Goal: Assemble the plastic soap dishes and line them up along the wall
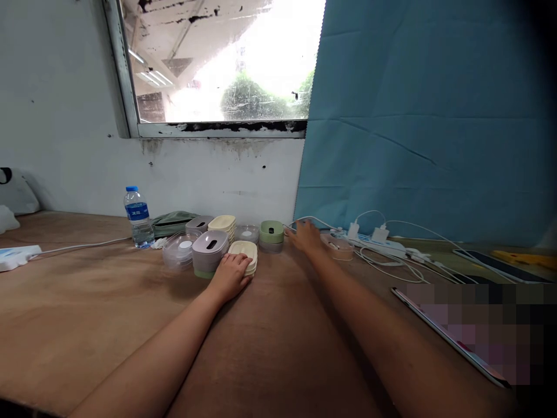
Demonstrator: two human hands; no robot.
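Observation:
My left hand (231,274) lies over the near edge of a short stack of cream lids (243,249), fingers stretched out on top. Just left of it stands a lilac container (210,247) with a dark slot in its top and a green base. Clear round tubs (180,247) sit beyond that. My right hand (305,235) is stretched toward the back of the table, fingers apart, with nothing visible in it. It is close to a green-topped container (271,235) and a white cable, and I cannot tell whether it touches the cable. A taller cream stack (223,225) stands behind.
A water bottle (138,220) and a green pouch (172,222) stand at the back left. To the right are a peach container (342,248), a power strip (383,246) with tangled white cables (387,261), and a tablet-like device (452,339). A wall and blue curtain (391,128) close off the back.

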